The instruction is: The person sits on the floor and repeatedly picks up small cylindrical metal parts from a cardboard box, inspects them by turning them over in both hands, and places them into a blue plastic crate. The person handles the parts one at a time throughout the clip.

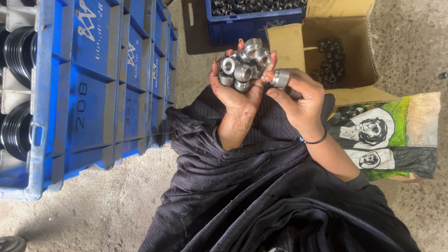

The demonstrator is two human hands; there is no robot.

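Cupped palm-up, the left hand [238,88] makes a loose grip around a heap of small metal rings [242,65], silver-grey collars piled against the curled fingers and thumb. Just beside it, the right hand [298,95] pinches a single metal ring [280,78] between thumb and fingertips, its grip pressed onto the ring's sides; that ring sits near the edge of the heap, and whether it touches the pile is hard to tell from this angle. A dark beaded bracelet [313,140] circles the right wrist. Both hands are raised above the person's lap, which is covered by dark pleated cloth [261,186].

On the concrete floor [93,219], along the left edge of the view, stand stacked blue plastic crates [93,93] holding black ribbed rings [16,51]. Beyond the hands, at the top edge, another blue crate [252,23] is filled with more metal parts. To its right an open cardboard box [340,51] holds dark round parts [329,60] in its bottom. Beside the box, near the right forearm, lies a printed bag [387,135] in green, white and black.
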